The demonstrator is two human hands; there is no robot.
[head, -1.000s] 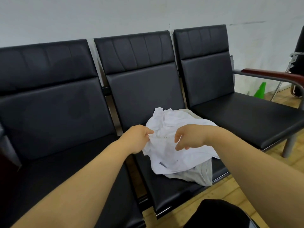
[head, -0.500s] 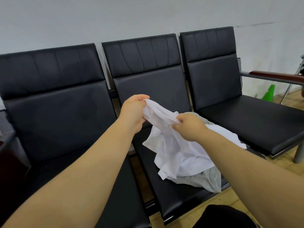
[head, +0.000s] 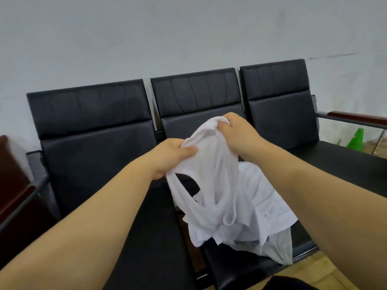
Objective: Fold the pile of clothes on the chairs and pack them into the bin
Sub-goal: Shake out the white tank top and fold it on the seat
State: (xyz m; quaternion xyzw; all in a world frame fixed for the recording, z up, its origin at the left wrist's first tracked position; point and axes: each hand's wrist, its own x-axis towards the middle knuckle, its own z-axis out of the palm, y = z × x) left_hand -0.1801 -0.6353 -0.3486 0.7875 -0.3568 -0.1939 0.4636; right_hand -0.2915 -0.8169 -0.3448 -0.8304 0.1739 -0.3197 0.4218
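Step in hand: opening out first piece. White garment (head: 217, 174) held up, tail trailing onto pile (head: 261, 216) on middle chair (head: 230, 266), 5 o'clock. Left hand (head: 171, 155) pinching edge at 9; right hand (head: 236, 135) clenched on bunched top at 12. Next, likely: find shoulders, spread flat. Bin unseen.

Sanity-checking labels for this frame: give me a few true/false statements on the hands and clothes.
1. The left hand and right hand both grip the white garment. True.
2. The white garment lies folded flat. False: it hangs crumpled from both hands.
3. A grey garment lies under the white cloth. True.
4. The grey garment lies on the floor. False: it lies on the middle seat, at its front edge.
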